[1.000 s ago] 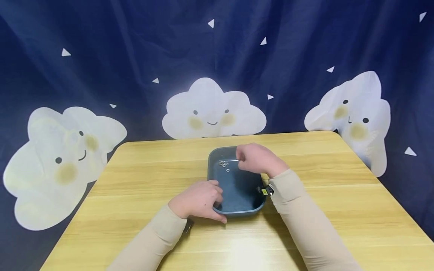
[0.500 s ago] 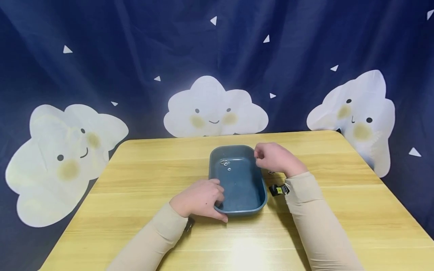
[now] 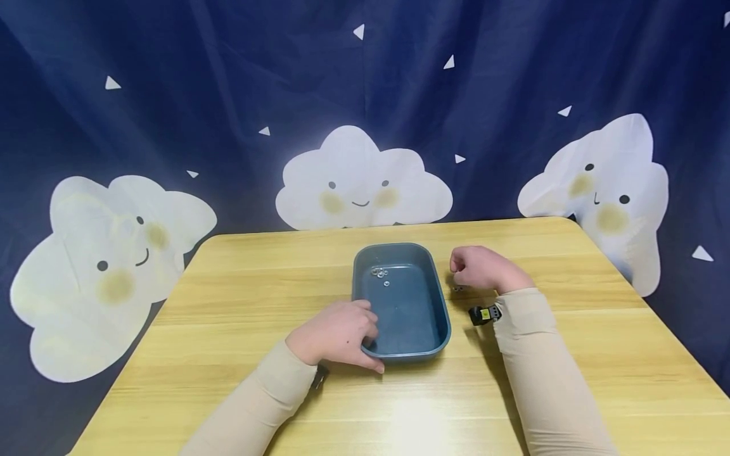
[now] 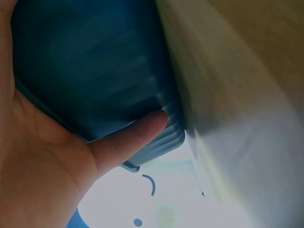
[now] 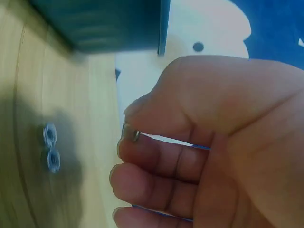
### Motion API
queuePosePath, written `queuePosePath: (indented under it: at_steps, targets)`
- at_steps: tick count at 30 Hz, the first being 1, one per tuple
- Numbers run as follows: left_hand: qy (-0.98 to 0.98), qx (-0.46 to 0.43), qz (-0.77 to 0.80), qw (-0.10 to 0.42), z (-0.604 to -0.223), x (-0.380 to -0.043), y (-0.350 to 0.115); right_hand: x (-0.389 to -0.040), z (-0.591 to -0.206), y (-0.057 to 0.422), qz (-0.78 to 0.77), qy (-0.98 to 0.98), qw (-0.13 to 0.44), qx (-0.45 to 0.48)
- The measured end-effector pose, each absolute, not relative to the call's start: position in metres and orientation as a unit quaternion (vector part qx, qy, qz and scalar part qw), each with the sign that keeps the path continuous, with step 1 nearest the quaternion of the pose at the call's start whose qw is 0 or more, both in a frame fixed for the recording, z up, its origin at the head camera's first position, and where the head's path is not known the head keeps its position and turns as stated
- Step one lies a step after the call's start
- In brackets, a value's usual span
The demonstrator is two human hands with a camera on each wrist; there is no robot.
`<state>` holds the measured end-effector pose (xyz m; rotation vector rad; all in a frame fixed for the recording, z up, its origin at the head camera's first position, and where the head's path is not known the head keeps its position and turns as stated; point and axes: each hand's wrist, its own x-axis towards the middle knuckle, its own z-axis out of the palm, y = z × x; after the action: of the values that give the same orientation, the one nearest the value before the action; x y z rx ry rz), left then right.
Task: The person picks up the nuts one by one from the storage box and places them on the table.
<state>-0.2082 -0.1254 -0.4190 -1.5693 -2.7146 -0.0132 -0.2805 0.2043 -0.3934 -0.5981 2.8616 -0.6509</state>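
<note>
A dark blue rectangular bin (image 3: 407,320) stands on the table. My left hand (image 3: 336,332) grips its near left corner, fingers inside the rim and the thumb (image 4: 137,135) against the outer wall. Several small silvery metal rings (image 3: 379,273) lie in the bin's far left part. To the right of the bin, my right hand (image 3: 485,269) is held over the table. Between its thumb and index finger it pinches a small metal ring (image 5: 129,132), mostly covered by the fingertips. Two similar metal rings (image 5: 51,147) lie side by side on the wood below that hand.
The light wooden table (image 3: 256,272) extends around the bin on all sides. Behind its far edge hangs a dark blue curtain (image 3: 490,95) with smiling white clouds. A dark strap with a yellow-green mark (image 3: 485,314) sits at the right cuff.
My right hand has moved right, from above the bin's far right part to over the table beside it. My left hand has kept its grip on the corner.
</note>
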Motion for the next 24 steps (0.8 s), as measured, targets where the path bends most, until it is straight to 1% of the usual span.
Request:
queuePosePath:
  at_steps: [8,18,24]
  targets:
    - [-0.862,-0.507,-0.004,0.002,-0.419,-0.207,-0.125,-0.281,-0.398,0.214,-0.218,0.946,0.108,-0.214]
    - [-0.864,-0.504,-0.005,-0.003,-0.420,-0.207,-0.125,-0.283,-0.411,0.228,-0.236,0.941,0.163,-0.181]
    - [-0.863,-0.505,-0.007,0.003,-0.420,-0.208,-0.125,-0.285,-0.415,0.229,-0.249,0.936,0.186,-0.166]
